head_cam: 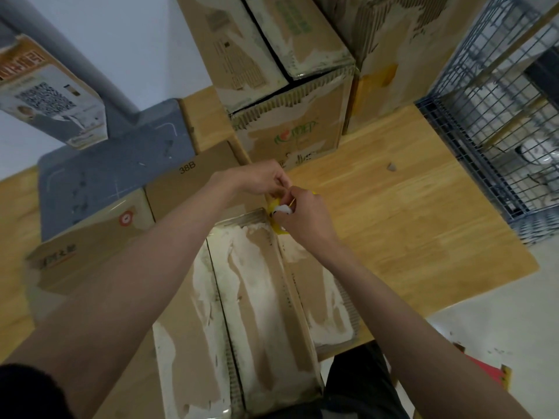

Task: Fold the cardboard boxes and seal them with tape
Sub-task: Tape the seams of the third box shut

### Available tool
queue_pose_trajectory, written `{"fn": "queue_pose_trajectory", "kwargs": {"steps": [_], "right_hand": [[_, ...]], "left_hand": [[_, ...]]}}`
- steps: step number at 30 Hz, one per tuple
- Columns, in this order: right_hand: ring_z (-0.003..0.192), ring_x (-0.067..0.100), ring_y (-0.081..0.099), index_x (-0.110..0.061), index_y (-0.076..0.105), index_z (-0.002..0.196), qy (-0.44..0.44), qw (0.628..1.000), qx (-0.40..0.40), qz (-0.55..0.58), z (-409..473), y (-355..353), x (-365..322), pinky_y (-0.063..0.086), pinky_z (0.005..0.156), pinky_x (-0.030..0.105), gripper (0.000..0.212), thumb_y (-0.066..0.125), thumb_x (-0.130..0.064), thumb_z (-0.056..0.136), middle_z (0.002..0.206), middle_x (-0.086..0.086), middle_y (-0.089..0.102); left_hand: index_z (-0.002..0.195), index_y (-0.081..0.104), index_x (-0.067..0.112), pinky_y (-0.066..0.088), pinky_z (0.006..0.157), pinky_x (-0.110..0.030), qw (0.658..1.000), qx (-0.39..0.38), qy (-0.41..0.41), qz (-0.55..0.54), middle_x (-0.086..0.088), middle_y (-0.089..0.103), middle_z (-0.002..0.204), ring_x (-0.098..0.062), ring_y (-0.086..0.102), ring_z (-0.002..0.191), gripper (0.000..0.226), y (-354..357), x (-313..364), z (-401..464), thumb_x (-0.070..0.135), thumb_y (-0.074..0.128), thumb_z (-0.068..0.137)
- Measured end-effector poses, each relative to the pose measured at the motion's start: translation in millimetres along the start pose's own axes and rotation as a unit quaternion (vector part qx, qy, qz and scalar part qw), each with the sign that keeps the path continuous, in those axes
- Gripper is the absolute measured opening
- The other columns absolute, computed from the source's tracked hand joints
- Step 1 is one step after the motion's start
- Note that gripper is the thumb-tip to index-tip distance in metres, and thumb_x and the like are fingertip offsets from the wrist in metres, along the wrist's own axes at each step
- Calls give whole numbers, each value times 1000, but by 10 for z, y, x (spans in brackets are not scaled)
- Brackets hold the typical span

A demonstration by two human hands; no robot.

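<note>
A long closed cardboard box [251, 285] with torn white patches lies lengthwise in front of me on the wooden table [408, 225]. At its far end my right hand [305, 219] grips a yellow tape roll [276, 207] with a white core. My left hand [260, 178] is just above it, its fingers pinching something small at the roll, probably the tape's end; the piece itself is hidden by the fingers. Both hands nearly touch.
Stacked worn cardboard boxes [290, 128] stand at the back of the table. A flat box marked 38B [193, 179] and another carton [87, 246] lie to the left. A blue wire cage [496, 122] stands on the right. A grey mat [121, 164] lies at the back left.
</note>
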State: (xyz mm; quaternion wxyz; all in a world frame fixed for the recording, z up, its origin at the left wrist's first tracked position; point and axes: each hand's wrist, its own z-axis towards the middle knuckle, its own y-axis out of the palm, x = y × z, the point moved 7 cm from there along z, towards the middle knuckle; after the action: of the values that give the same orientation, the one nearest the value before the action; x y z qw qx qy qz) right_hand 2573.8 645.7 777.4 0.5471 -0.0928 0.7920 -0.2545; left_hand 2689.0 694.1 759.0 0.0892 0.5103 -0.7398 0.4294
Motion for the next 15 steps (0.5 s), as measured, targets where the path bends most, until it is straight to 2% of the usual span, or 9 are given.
{"fn": "queue_pose_trajectory", "kwargs": {"steps": [3,6,8,10,12,13,15], "right_hand": [[74,36,64,-3,66,83,-11,995,-82,-61,-60,-14,-21,54,64,41,6,68,-6,79,69,14,64],[73,31,64,-3,71,87,28,980,-167,-101,-164,-49,224,54,64,39,10,73,-6,78,72,12,65],[73,27,62,-5,73,90,81,976,-158,-125,-187,-197,572,48,60,33,12,75,-7,78,75,11,65],[75,25,61,-4,73,95,138,973,-115,-142,-202,-383,1022,43,56,26,13,73,-6,82,75,11,64],[77,25,61,-3,72,101,184,963,-101,-168,-257,-487,1447,43,52,25,14,71,-6,87,72,6,61],[83,27,64,-4,71,104,207,956,-104,-181,-291,-507,1637,48,56,27,16,71,-7,89,78,7,63],[100,34,65,-8,70,108,242,945,-100,-197,-343,-525,1901,56,75,39,21,72,-12,87,98,14,69]], "left_hand": [[110,76,5,52,82,-19,1000,3,-3,-20,4,74,94,-3,65,85,19,-12,3,-5,12,68,94],[113,73,7,51,75,-8,999,9,-18,-43,11,71,91,3,64,83,26,-30,-24,-5,16,74,89],[115,73,8,50,73,-5,999,8,-19,-47,9,71,93,5,63,83,28,-39,-29,-7,17,75,89],[115,73,7,52,76,-9,999,6,-17,-51,5,72,97,2,64,84,28,-42,-23,-15,17,74,89],[115,73,7,52,77,-13,998,5,-16,-54,7,72,94,3,65,83,28,-36,-17,-22,17,75,89],[115,73,7,52,76,-11,998,6,-17,-54,10,71,92,4,65,82,28,-34,-17,-24,17,75,89],[114,73,8,51,74,-8,998,10,-19,-53,13,70,90,9,64,77,27,-33,-18,-27,17,75,88]]}}
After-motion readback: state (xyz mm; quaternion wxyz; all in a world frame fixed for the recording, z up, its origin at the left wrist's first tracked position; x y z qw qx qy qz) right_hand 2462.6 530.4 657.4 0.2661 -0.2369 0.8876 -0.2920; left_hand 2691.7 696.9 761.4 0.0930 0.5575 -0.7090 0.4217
